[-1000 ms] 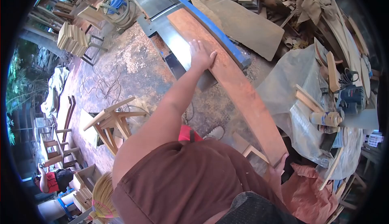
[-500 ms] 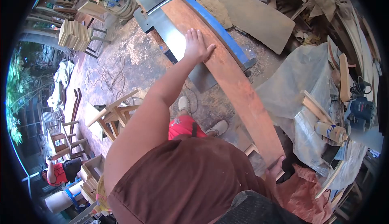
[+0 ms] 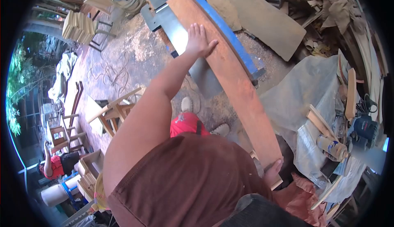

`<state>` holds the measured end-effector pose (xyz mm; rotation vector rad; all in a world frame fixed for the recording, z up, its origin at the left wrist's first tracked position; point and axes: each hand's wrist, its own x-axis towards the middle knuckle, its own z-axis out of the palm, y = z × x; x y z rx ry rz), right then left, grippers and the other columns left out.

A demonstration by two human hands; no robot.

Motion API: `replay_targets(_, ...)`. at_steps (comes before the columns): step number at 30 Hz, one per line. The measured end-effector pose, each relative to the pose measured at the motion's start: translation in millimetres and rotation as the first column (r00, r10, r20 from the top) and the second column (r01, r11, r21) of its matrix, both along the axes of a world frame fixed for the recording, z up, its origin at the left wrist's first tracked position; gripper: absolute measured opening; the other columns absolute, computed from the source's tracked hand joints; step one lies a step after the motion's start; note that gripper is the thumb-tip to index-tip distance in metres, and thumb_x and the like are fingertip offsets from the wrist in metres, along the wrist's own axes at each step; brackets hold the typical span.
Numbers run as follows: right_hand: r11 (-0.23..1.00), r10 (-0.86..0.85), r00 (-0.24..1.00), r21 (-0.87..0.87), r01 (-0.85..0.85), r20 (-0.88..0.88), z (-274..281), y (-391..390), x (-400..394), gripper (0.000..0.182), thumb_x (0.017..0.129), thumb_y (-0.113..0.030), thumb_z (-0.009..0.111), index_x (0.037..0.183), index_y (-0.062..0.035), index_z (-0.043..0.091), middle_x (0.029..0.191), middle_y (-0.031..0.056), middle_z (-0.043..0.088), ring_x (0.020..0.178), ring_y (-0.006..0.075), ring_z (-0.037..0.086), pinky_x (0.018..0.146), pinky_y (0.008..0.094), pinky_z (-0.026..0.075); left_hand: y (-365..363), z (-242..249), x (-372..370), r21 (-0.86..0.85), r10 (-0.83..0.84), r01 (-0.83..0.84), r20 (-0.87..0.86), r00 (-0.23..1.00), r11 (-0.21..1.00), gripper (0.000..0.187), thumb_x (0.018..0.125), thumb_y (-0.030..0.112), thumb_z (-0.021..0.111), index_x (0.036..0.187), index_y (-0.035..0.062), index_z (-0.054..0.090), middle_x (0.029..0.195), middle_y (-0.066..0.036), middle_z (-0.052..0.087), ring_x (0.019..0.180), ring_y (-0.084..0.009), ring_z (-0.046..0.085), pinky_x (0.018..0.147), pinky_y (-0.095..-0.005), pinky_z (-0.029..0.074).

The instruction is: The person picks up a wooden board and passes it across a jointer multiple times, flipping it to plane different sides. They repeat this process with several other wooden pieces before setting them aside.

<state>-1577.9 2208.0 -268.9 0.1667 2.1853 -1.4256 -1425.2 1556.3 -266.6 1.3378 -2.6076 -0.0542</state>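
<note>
A long reddish wooden plank [image 3: 242, 91] lies on the metal bed [image 3: 168, 21] of a jointer, beside its blue fence [image 3: 230, 36]. My left hand [image 3: 200, 42] rests flat on the plank's upper face, fingers stretched forward and thumb out to the side. My right hand [image 3: 273, 172] grips the near end of the plank, its thumb on top and the other fingers mostly hidden beneath. The plank's far end lies by the dark slot across the bed. Its near part reaches past the bed toward my body.
A wooden chair frame [image 3: 119, 112] stands left of my legs. Wood shavings and a loose cord [image 3: 108, 77] lie on the floor. At right are plastic sheeting [image 3: 303, 83], a bottle [image 3: 331, 147] and a power tool [image 3: 364, 130]. Another person [image 3: 57, 165] is at far left.
The plank has slid forward along the bed, its far end now further past the slot. Both hands have moved with it. The view has shifted slightly.
</note>
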Motion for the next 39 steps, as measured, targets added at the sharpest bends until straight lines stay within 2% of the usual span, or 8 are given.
replay_targets(2, 0.992, 0.079, 0.985, 0.113, -0.062, -0.154, -6, -9, -1, 0.068, 0.102, -0.045, 0.042, 0.148, 0.0033, 0.028, 0.148, 0.0211, 0.037, 0.135, 0.0339, 0.039, 0.111, 0.0424, 0.033, -4, -2, 3, -0.001, 0.001, -0.001, -0.031, 1.0, 1.0, 0.1, 0.09, 0.066, 0.047, 0.146, -0.013, 0.022, 0.151, -0.038, 0.02, 0.144, -0.0501, 0.014, 0.118, -0.0533, 0.011)
replay_targets(5, 0.988, 0.127, 0.955, 0.121, -0.098, -0.266, 4, -31, 4, 0.071, 0.102, -0.043, 0.041, 0.151, 0.0031, 0.02, 0.153, 0.0216, 0.029, 0.139, 0.0344, 0.034, 0.112, 0.0434, 0.031, -13, -6, 4, -0.003, 0.021, -0.021, 0.007, 1.0, 1.0, 0.1, 0.09, 0.067, 0.045, 0.147, -0.0124, 0.022, 0.152, -0.036, 0.02, 0.144, -0.0496, 0.013, 0.119, -0.0527, 0.01)
replay_targets(8, 0.97, 0.184, 0.951, 0.205, -0.134, -0.249, 18, -50, 7, 0.072, 0.103, -0.042, 0.041, 0.152, 0.0026, 0.015, 0.156, 0.0209, 0.024, 0.142, 0.0347, 0.03, 0.114, 0.0439, 0.028, -20, 2, 6, 0.049, 0.029, -0.029, 0.003, 1.0, 0.998, 0.1, 0.09, 0.068, 0.044, 0.147, -0.0117, 0.022, 0.152, -0.036, 0.019, 0.145, -0.049, 0.012, 0.119, -0.0522, 0.009)
replay_targets(11, 0.994, 0.095, 0.961, 0.075, -0.079, -0.258, -1, -50, 7, 0.071, 0.102, -0.04, 0.042, 0.153, 0.0024, 0.014, 0.158, 0.0209, 0.021, 0.144, 0.0346, 0.027, 0.116, 0.0445, 0.027, -28, 1, 8, 0.039, 0.039, -0.04, 0.024, 0.999, 0.998, 0.1, 0.09, 0.068, 0.043, 0.147, -0.0114, 0.022, 0.153, -0.036, 0.018, 0.145, -0.0485, 0.011, 0.119, -0.0517, 0.009)
replay_targets(21, 0.996, 0.073, 0.964, 0.062, -0.059, -0.256, -2, -69, 8, 0.069, 0.103, -0.038, 0.043, 0.154, -0.0006, 0.014, 0.159, 0.0197, 0.018, 0.146, 0.0326, 0.024, 0.117, 0.0439, 0.025, -51, -1, 13, 0.058, 0.046, -0.048, 0.036, 0.998, 0.997, 0.102, 0.09, 0.07, 0.041, 0.149, -0.0101, 0.02, 0.154, -0.035, 0.016, 0.147, -0.0466, 0.009, 0.12, -0.0508, 0.007)
replay_targets(26, 0.971, 0.169, 0.942, 0.215, -0.108, -0.289, 8, -91, 13, 0.068, 0.103, -0.035, 0.045, 0.154, -0.0028, 0.014, 0.16, 0.019, 0.016, 0.147, 0.0316, 0.021, 0.118, 0.0431, 0.021, -67, 4, 14, 0.089, 0.058, -0.062, 0.046, 0.997, 0.994, 0.101, 0.09, 0.07, 0.041, 0.15, -0.0092, 0.019, 0.155, -0.034, 0.015, 0.147, -0.046, 0.007, 0.12, -0.0504, 0.007)
replay_targets(35, 0.976, 0.157, 0.951, 0.19, -0.108, -0.268, 34, -166, 34, 0.066, 0.102, -0.03, 0.045, 0.154, -0.0027, 0.014, 0.159, 0.021, 0.02, 0.146, 0.0329, 0.023, 0.117, 0.0437, 0.021, -125, 6, 27, 0.085, 0.056, -0.061, 0.06, 0.997, 0.995, 0.1, 0.091, 0.07, 0.04, 0.15, -0.0086, 0.019, 0.155, -0.034, 0.015, 0.147, -0.0462, 0.008, 0.12, -0.0504, 0.007)
replay_targets(39, 0.968, 0.185, 0.934, 0.223, -0.119, -0.304, 11, -173, 29, 0.067, 0.102, -0.03, 0.046, 0.154, -0.0015, 0.013, 0.158, 0.0221, 0.021, 0.145, 0.0333, 0.024, 0.117, 0.0439, 0.021, -149, 6, 31, 0.082, 0.057, -0.062, 0.069, 0.996, 0.995, 0.1, 0.091, 0.07, 0.039, 0.15, -0.0088, 0.019, 0.155, -0.035, 0.015, 0.147, -0.0464, 0.009, 0.12, -0.0505, 0.008)
